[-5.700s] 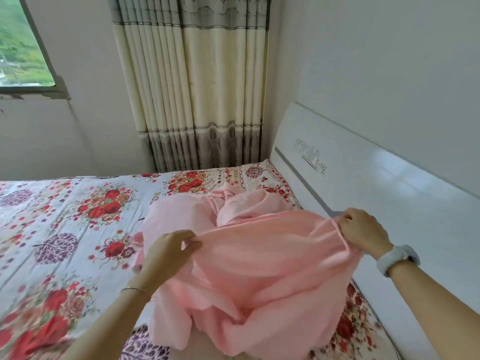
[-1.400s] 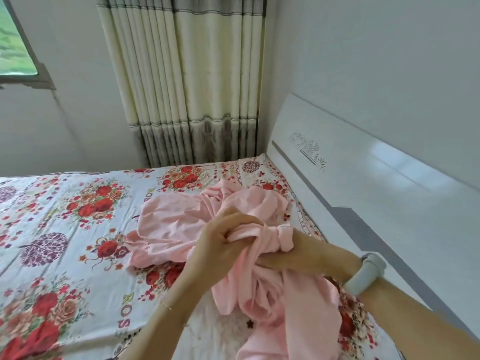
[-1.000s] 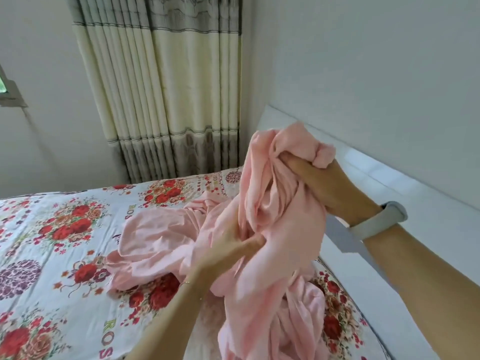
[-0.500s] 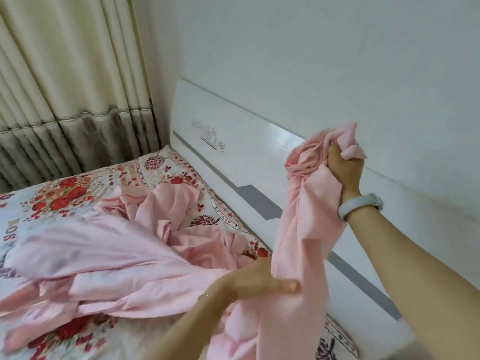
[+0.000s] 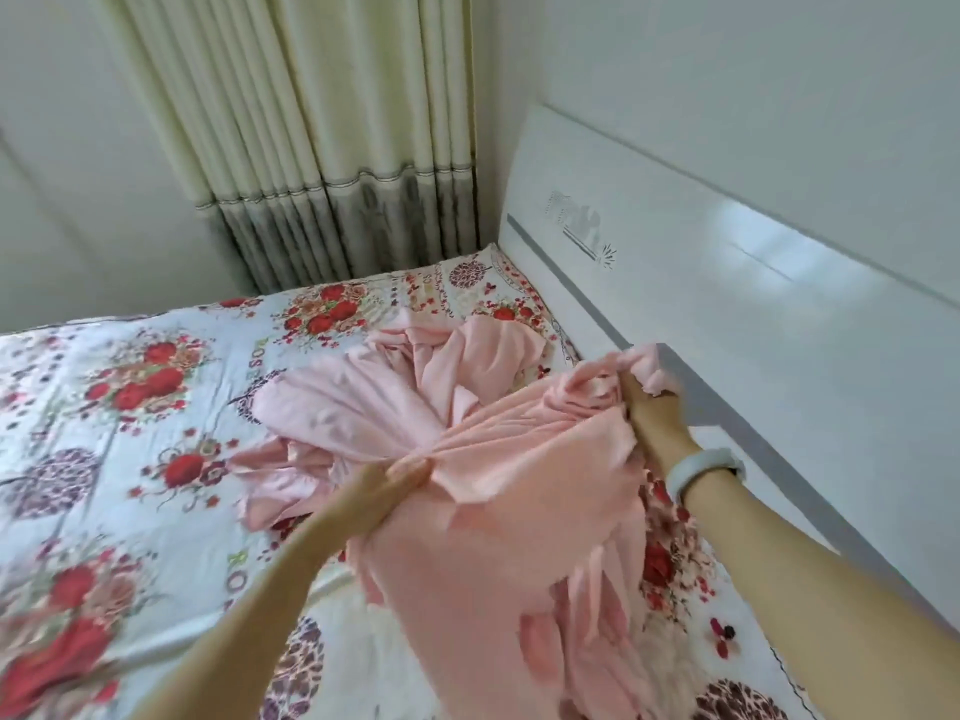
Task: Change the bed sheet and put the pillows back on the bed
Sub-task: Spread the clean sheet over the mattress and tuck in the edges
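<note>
While the pink sheet lies bunched across the head end of the bed, both hands are locked onto it. The left hand pinches a gathered fold near the middle, fingers curled tight into the cloth, folds fanning out from the grip. Over on the other side, the right hand clutches a crumpled wad of the same sheet right up against the headboard, thumb and fingers wrapped round the fabric. A pale band sits on that wrist. Between the two grips the cloth is pulled fairly taut, and below them a long fall of pink hangs down toward the camera, slightly blurred. The rest trails off behind in a loose heap on the floral cover, red roses and purple rounds showing all around it. At the back, cream curtains with a grey hem hang in the corner, just beside the white headboard.
</note>
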The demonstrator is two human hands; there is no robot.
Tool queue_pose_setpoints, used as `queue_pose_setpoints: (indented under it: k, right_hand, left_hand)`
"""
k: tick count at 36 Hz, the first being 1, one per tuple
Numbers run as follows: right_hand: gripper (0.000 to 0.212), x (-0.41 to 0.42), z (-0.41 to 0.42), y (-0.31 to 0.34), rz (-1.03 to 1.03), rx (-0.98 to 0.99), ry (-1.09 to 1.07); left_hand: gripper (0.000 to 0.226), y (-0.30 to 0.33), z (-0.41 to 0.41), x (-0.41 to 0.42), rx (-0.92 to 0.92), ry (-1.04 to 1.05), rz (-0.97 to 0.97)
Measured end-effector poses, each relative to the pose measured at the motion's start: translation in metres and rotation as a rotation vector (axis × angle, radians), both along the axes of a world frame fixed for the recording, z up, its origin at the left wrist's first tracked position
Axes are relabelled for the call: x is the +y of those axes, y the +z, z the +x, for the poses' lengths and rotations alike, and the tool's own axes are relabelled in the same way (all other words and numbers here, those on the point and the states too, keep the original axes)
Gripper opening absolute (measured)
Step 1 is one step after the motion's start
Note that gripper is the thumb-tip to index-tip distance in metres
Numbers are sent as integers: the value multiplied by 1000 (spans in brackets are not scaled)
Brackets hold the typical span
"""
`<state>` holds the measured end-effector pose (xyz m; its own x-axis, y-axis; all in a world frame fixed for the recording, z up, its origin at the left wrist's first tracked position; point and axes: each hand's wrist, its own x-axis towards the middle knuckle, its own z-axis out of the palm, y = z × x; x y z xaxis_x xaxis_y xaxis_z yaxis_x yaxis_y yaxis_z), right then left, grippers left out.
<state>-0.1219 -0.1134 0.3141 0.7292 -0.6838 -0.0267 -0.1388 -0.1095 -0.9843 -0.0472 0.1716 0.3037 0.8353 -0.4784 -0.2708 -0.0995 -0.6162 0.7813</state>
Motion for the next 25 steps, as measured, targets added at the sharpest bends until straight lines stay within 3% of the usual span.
queue_pose_setpoints:
  k: [3, 10, 12, 17, 20, 23, 25]
  right_hand:
    - [26, 72, 37, 2, -1, 5, 202]
    - [24, 244, 103, 65, 138, -138, 687]
    - [14, 289, 109, 87, 152, -190, 775]
    - [25, 412, 108, 120, 166, -214, 1049]
    - [18, 490, 90, 133, 189, -218, 1159]
    - [12, 564, 59, 147, 227, -207, 1321]
    - [12, 604, 34, 157, 244, -218, 1426]
  left_hand:
    - [28, 13, 24, 63, -150, 384, -72]
    - [57, 94, 36, 208, -487, 1154, -226]
    - [61, 112, 25, 252, -575, 1284, -235]
    - [56, 146, -31, 356, -698, 1566, -227]
    - [53, 160, -75, 414, -754, 1772, -279]
    - [64, 174, -125, 465, -810, 1936, -153]
    - [59, 182, -161, 494, -877, 1998, -84]
